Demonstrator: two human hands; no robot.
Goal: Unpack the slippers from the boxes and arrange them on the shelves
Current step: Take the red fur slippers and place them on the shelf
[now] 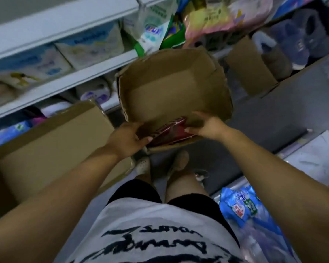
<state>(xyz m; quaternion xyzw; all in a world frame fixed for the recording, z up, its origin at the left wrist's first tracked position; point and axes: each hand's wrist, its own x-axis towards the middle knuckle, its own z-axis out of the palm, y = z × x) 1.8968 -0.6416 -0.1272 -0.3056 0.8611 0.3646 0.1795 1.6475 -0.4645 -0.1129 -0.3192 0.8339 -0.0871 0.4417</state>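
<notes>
An open brown cardboard box [171, 88] is held up in front of me, its inside mostly bare. At its near wall lies a dark red packaged item [169, 132], likely slippers in a wrapper. My left hand [127, 138] grips the box's near left corner, thumb toward the red pack. My right hand [207, 128] grips the near right edge, thumb touching the pack. Blue and grey slippers [300, 40] sit on the shelf at the upper right.
A large closed cardboard box [51, 147] stands at my left. White shelves [68, 80] hold packaged goods. A cardboard piece [249, 67] leans at the right shelf. Blue plastic packs [243, 207] lie at lower right. My feet stand on grey floor [273, 118].
</notes>
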